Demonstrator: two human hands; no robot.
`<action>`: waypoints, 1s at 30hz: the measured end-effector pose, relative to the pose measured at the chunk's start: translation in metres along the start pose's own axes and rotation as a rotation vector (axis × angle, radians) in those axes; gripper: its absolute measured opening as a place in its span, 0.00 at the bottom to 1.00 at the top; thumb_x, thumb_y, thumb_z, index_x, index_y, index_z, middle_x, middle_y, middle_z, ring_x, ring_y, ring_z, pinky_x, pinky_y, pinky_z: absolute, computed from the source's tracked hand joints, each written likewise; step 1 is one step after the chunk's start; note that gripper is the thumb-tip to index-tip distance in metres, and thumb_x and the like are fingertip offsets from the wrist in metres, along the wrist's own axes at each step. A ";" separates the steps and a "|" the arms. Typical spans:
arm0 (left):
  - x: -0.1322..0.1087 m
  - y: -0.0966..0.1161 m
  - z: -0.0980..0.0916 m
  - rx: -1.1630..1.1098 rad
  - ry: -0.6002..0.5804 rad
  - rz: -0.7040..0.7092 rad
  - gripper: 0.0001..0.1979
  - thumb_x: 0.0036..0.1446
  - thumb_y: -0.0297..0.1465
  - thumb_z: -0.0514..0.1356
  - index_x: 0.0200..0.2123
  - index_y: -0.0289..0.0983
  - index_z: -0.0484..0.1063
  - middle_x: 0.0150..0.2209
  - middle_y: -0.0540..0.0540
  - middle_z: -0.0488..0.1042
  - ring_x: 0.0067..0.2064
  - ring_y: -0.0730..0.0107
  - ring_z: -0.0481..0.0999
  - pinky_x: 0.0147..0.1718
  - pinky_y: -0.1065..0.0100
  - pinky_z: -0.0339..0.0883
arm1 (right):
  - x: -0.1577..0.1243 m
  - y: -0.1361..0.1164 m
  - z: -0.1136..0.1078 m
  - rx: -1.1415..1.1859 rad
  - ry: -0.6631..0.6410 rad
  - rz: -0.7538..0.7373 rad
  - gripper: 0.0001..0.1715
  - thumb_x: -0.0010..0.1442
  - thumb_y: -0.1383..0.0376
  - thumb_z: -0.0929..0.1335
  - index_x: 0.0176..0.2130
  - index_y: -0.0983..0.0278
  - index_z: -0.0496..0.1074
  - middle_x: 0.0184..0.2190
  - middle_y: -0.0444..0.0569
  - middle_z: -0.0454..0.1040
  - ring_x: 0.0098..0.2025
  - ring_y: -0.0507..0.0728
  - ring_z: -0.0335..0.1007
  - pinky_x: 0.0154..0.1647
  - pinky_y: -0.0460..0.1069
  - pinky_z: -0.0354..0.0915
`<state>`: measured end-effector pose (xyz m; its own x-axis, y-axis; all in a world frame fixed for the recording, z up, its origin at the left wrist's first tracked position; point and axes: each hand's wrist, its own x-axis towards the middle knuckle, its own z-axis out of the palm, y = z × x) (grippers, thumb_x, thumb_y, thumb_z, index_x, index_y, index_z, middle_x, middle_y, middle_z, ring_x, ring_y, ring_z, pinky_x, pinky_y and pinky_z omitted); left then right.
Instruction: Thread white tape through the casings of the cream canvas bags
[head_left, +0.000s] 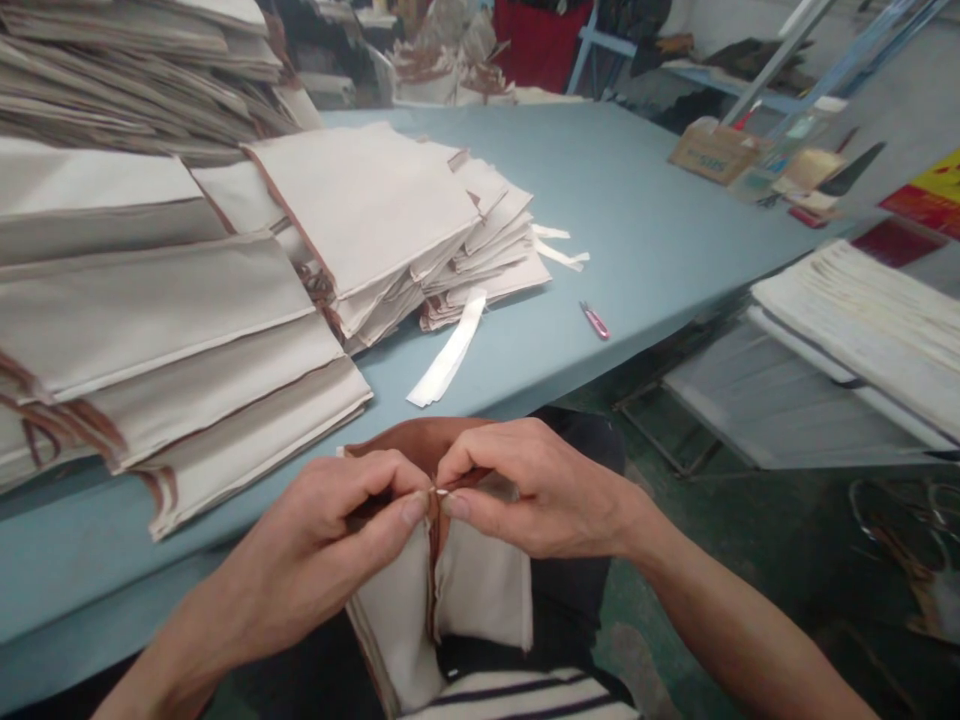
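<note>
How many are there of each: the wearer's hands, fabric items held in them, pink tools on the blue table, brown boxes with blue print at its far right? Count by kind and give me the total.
Left hand and right hand: 2
Held fabric item, seemingly one piece: 1
Pink tool: 1
Brown box with blue print: 1
Total: 5

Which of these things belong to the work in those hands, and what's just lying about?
Seems part of the work:
- cream-and-brown fabric piece, pinched by left hand and right hand
- stacked similar pieces
- perhaps the white strips and small pink tool, both untouched

Probably just lying about:
- cardboard box
- see-through container beside it
</note>
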<state>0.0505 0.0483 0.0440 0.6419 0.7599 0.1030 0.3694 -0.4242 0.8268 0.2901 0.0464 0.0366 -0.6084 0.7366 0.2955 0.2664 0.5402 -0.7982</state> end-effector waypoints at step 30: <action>-0.010 -0.013 0.006 0.191 0.067 -0.037 0.11 0.67 0.29 0.58 0.30 0.41 0.72 0.22 0.58 0.71 0.22 0.75 0.66 0.23 0.71 0.57 | 0.008 0.010 0.033 -0.327 0.256 -0.070 0.10 0.64 0.71 0.66 0.31 0.61 0.73 0.28 0.44 0.83 0.29 0.53 0.78 0.34 0.48 0.68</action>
<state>0.0431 0.0435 0.0291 0.5819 0.8049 0.1160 0.5165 -0.4760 0.7118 0.2635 0.0444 0.0140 -0.4389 0.7486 0.4969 0.4793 0.6628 -0.5753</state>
